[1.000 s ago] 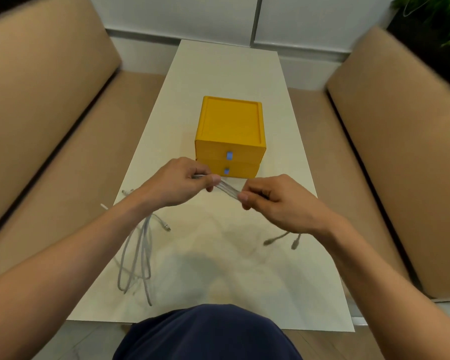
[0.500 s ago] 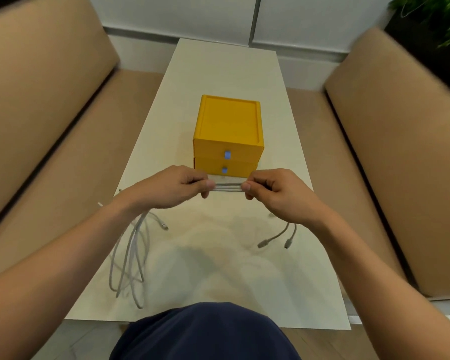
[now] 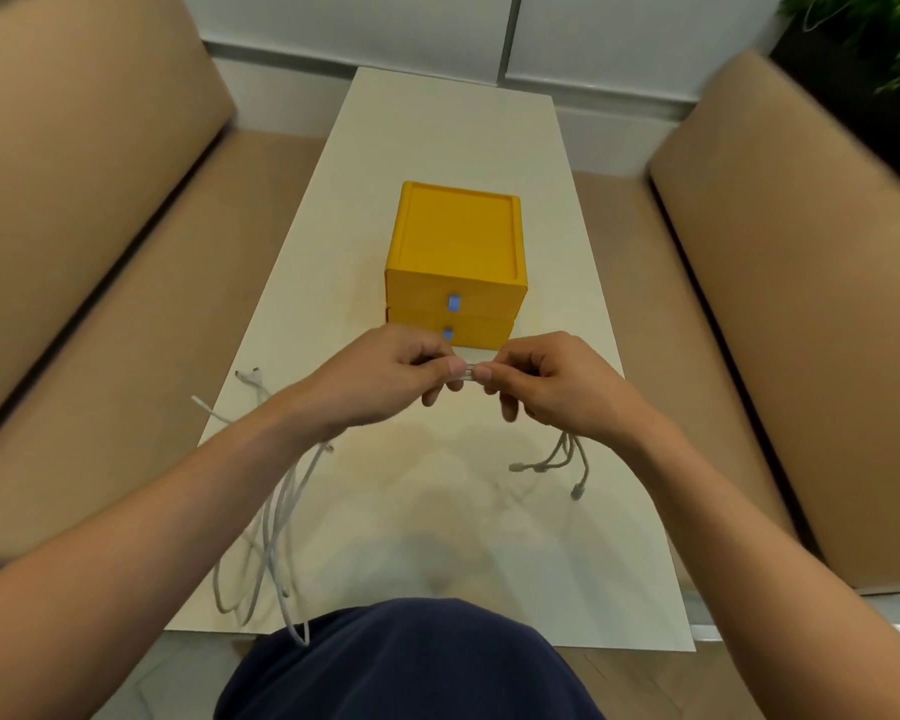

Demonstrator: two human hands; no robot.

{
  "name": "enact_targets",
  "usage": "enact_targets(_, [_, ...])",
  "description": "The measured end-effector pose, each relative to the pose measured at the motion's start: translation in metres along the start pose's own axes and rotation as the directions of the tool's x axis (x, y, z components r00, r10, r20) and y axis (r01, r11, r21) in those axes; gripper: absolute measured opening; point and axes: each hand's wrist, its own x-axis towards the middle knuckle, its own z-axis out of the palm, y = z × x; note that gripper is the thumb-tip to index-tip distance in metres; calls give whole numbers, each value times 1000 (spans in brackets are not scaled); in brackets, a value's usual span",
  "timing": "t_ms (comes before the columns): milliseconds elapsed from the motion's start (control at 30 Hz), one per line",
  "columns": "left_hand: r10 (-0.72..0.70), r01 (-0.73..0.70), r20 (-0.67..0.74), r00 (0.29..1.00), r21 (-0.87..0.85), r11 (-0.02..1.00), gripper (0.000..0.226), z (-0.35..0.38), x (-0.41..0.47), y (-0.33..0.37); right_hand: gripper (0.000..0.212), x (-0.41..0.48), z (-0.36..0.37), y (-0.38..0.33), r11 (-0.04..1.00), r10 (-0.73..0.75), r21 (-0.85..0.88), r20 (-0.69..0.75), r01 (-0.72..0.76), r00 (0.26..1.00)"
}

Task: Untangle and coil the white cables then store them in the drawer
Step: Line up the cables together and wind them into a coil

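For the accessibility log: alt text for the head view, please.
The left hand and right hand pinch a short stretch of white cables between them over a cream table. Behind stands a closed yellow drawer box.

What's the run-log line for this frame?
phase: untangling | left hand: pinches white cables | right hand: pinches same cables | slack: trails on table both sides | yellow drawer unit: both drawers closed
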Motion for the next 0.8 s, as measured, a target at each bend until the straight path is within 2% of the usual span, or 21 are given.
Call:
enact_targets(67, [12, -11, -9, 1000, 33, 999, 27, -5, 2, 3, 40, 1, -3, 0, 999, 37, 31, -45, -36, 998])
enact_targets(200, [19, -15, -21, 1000, 180, 984, 23, -9, 9, 4, 42, 0, 3, -2, 997, 11, -77, -131, -21, 991])
enact_targets(267, [15, -7, -36, 999, 220, 976, 20, -11, 13, 2, 32, -3, 0, -3, 1000, 8, 14, -19, -8, 1000])
enact_targets(333, [15, -5, -46, 999, 219, 976, 20, -14, 13, 0, 23, -6, -8, 0, 980, 15, 192, 131, -41, 991])
enact_targets(400, [19, -16, -18, 1000, 188, 982, 22, -17, 12, 1, 19, -6, -11, 5, 953, 46, 291, 141, -86, 989])
enact_targets(533, [46, -49, 33, 998, 107, 993, 23, -20, 8, 5, 16, 1, -4, 7, 978, 85, 195, -72, -70, 994])
enact_targets(633, [38, -37, -4, 999, 102, 994, 24, -23, 11, 2, 18, 3, -3, 7, 998, 32, 64, -172, -21, 985])
enact_targets(700, [37, -34, -23, 999, 127, 991, 23, -27, 12, -1, 20, 5, -2, 6, 999, 11, -37, -147, -17, 989])
enact_targets(800, [35, -27, -32, 999, 208, 978, 22, -30, 14, -6, 29, 6, -3, 6, 993, 57, -103, 5, -56, 998])
